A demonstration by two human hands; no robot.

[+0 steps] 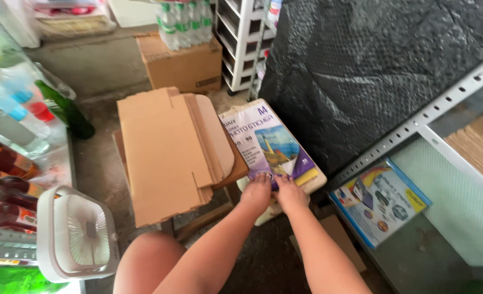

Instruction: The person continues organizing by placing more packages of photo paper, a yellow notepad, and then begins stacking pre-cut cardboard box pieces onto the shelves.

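A flat pack of photo paper (pixel 277 147) with a purple, blue and white cover lies on a low surface in the middle of the head view. My left hand (pixel 256 191) and my right hand (pixel 289 193) rest side by side on its near edge, fingers curled over a small round thing I cannot make out. Just left of the pack lies a stack of flat brown cardboard blanks (pixel 168 149), its near corner close to my left hand.
A closed cardboard box (pixel 182 62) with wrapped water bottles (pixel 182 22) on top stands behind. A green bottle (pixel 67 111) and shelf bottles are at left, a white fan (pixel 78 234) at lower left. Black bubble wrap (pixel 372 65) and a metal rack (pixel 432 114) fill the right.
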